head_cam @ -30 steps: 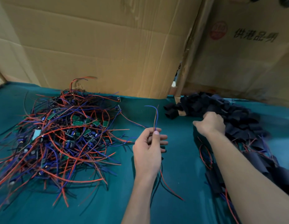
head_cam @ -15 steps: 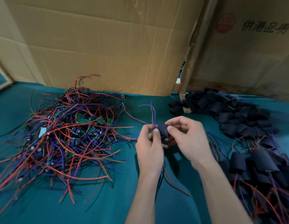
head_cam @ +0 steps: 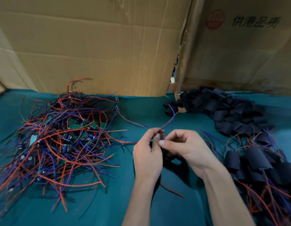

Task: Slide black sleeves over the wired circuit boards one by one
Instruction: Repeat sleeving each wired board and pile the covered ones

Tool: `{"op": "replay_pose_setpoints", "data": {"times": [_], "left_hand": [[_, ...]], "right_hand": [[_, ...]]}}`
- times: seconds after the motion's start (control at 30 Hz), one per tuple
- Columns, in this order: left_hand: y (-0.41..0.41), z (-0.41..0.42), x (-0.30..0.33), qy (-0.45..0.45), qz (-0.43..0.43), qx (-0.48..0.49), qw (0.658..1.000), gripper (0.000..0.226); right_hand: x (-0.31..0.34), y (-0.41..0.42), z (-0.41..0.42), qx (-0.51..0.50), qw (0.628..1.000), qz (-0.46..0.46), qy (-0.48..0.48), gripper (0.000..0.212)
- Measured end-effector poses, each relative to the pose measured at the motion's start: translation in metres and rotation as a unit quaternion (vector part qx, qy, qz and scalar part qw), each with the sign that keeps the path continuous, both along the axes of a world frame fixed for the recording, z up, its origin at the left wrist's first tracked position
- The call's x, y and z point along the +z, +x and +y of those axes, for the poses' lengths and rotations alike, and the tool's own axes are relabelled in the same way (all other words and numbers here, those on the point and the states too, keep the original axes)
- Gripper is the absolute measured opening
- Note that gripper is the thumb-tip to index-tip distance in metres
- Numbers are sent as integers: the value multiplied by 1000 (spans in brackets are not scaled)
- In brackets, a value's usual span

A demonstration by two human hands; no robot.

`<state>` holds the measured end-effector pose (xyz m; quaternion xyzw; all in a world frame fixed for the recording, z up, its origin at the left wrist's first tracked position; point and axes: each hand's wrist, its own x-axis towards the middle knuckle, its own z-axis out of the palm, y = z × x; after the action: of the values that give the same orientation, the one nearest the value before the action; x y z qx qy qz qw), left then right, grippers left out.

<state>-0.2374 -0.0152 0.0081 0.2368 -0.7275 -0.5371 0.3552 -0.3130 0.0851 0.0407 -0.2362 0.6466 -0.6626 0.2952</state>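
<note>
Meeting over the middle of the teal table cover (head_cam: 157,209), the two hands worked close together, fingertips almost touching. The left hand (head_cam: 148,157) had its fingers curled and its thumb and forefinger pinched on a pair of wires (head_cam: 168,121), one blue and one red, which rose from the pinch and leaned toward the far right. The right hand (head_cam: 185,149) was curled too, its thumb pressed forward beside the left thumb; something dark sat in the shadow under its fingers, but whether that was a black sleeve or a board could not be told. A red wire (head_cam: 172,191) trailed out from below the left wrist toward the near right. On the left lay the tangled heap of wired circuit boards (head_cam: 63,141), red, blue and black leads crossing over small green boards, well apart from the hands. At the far right sat a pile of loose black sleeves (head_cam: 223,110), close against the foot of the cardboard. Nearer on the right lay a heap of sleeved boards (head_cam: 258,163), with red and blue leads sticking out of the black covers, just beside the right forearm. Large cardboard boxes (head_cam: 96,46) stood along the far edge of the table, the right one printed with dark characters and a red round mark.
</note>
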Motion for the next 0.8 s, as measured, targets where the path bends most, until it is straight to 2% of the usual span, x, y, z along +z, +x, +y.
{"op": "replay_pose_setpoints", "data": {"times": [0.13, 0.27, 0.37, 0.47, 0.53, 0.63, 0.8], "left_hand": [[0, -1, 0, 1, 15, -9, 1000, 19], [0, -1, 2, 67, 29, -28, 997, 30], [-1, 3, 3, 75, 14, -51, 996, 33], [-1, 3, 2, 76, 17, -61, 995, 35], [-1, 3, 2, 72, 11, -73, 995, 37], [-2, 4, 1, 64, -5, -93, 994, 39], [0, 3, 2, 59, -6, -99, 993, 40]], "right_hand": [[1, -2, 1, -8, 1000, -7, -4, 23], [-3, -11, 7, -130, 989, -29, -66, 28], [-1, -15, 9, -195, 973, -44, -116, 22], [4, -23, 12, -331, 908, -117, -229, 15], [7, -30, 17, -389, 870, -135, -273, 15], [8, -31, 16, -404, 854, -144, -294, 15], [6, -30, 14, -379, 861, -158, -301, 14]]}}
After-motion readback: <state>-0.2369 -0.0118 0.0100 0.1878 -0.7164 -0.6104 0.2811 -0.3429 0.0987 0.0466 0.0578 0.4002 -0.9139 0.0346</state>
